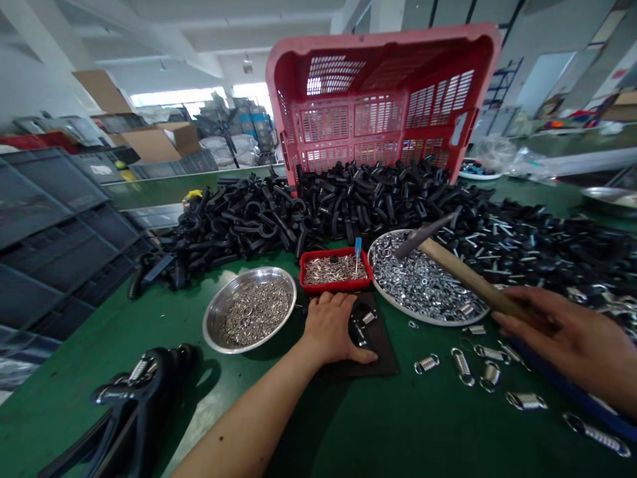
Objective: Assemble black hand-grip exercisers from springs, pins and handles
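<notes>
My right hand (567,332) is wrapped round the wooden handle of a hammer (462,271). The hammer's dark head is raised over a white round tray of small metal pieces (379,282). My left hand (331,328) presses down on a black plastic part (359,325), its fingers curled over it and the thumb stretched to the right. Much of that part is hidden under the palm; a small coil spring (369,318) shows on it. Beneath lies a dark flat pad (385,355). Loose coil springs (490,376) are scattered near my right hand.
A steel bowl of tiny metal pieces (212,325) and a red tray of pins (309,287) stand nearby. A tipped red crate (383,41) backs a heap of black plastic parts (259,212). Assembled black parts (144,405) lie front left. Grey crates (54,219) stand left.
</notes>
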Demonstrator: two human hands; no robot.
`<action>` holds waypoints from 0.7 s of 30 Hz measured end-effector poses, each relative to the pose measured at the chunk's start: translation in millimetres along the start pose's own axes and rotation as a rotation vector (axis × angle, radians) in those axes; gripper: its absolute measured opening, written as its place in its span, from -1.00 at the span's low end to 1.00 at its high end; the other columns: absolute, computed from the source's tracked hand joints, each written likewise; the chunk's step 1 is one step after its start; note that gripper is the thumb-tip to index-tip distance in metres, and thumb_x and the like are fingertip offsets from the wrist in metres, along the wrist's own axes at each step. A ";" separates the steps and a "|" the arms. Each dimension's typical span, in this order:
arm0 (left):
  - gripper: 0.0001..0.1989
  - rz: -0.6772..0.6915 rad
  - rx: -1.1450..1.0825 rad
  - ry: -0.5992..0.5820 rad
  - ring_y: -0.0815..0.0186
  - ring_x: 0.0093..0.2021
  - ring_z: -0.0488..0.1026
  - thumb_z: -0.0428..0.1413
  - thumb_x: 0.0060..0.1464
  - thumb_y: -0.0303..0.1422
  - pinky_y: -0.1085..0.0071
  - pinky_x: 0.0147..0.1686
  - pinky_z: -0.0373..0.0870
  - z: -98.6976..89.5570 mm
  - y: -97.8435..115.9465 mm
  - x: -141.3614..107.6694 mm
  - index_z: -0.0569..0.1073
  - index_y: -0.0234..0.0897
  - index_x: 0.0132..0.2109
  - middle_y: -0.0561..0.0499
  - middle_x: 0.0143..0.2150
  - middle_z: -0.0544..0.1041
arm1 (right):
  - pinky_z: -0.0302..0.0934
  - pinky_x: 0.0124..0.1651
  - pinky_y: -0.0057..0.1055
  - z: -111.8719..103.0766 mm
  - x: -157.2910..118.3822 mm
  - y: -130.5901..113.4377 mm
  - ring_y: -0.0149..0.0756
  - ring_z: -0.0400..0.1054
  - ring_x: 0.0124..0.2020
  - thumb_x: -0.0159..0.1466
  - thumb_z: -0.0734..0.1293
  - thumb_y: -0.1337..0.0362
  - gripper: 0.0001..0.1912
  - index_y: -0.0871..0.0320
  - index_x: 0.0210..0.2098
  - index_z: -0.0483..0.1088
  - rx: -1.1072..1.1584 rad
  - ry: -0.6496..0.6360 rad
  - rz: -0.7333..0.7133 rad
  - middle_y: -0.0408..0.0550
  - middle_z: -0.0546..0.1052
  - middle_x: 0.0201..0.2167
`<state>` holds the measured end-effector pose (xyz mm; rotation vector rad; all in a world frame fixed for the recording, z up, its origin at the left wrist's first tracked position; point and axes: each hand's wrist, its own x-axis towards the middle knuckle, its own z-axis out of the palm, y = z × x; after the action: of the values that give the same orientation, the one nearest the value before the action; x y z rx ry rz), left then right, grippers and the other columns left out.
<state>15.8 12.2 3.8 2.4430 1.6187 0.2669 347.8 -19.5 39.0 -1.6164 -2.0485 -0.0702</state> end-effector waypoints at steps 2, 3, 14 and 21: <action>0.06 0.000 -0.003 0.000 -0.02 0.03 0.15 0.11 -0.56 0.22 0.04 0.04 0.02 0.3 -0.3 0.2 0.18 -0.19 0.14 -0.10 0.09 0.28 | 0.34 -0.43 -0.30 4.0 -26.0 -18.8 -0.23 0.43 -0.40 0.17 0.21 0.04 -0.48 -0.10 0.12 0.16 -0.018 0.056 -0.155 0.08 0.49 -0.16; 0.05 -0.001 -0.005 0.001 -0.02 0.03 0.16 0.11 -0.55 0.22 0.05 0.04 0.02 0.5 -0.3 0.1 0.19 -0.20 0.14 -0.10 0.09 0.28 | 0.36 -0.39 -0.29 8.4 -36.1 -25.7 -0.21 0.44 -0.36 0.18 0.20 0.09 -0.45 -0.15 0.17 0.07 -0.032 0.049 -0.223 0.04 0.48 -0.12; 0.09 0.019 0.025 0.114 -0.03 0.07 0.14 0.09 -0.53 0.26 -0.01 0.13 -0.14 3.1 0.3 -13.2 0.17 -0.24 0.17 -0.13 0.12 0.27 | 0.18 -0.69 -0.36 18.4 -9.9 14.3 -0.29 0.31 -0.73 0.06 0.31 0.00 -0.40 -0.01 0.08 0.27 0.120 -0.227 0.217 0.05 0.52 -0.57; -0.33 -0.074 0.081 0.146 0.11 -0.11 0.31 0.00 -0.12 0.12 0.24 -0.17 0.31 15.2 7.6 -44.2 0.33 -0.19 0.06 -0.09 -0.03 0.41 | 0.24 -0.45 -0.22 19.2 45.0 59.2 -0.14 0.41 -0.48 0.07 0.31 0.06 -0.51 0.16 -0.06 0.41 -0.184 -0.316 0.157 0.20 0.53 -0.38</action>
<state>9.5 -32.4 -10.6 2.4674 1.8093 0.3840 388.5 44.2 25.5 -2.0057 -2.1886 0.0582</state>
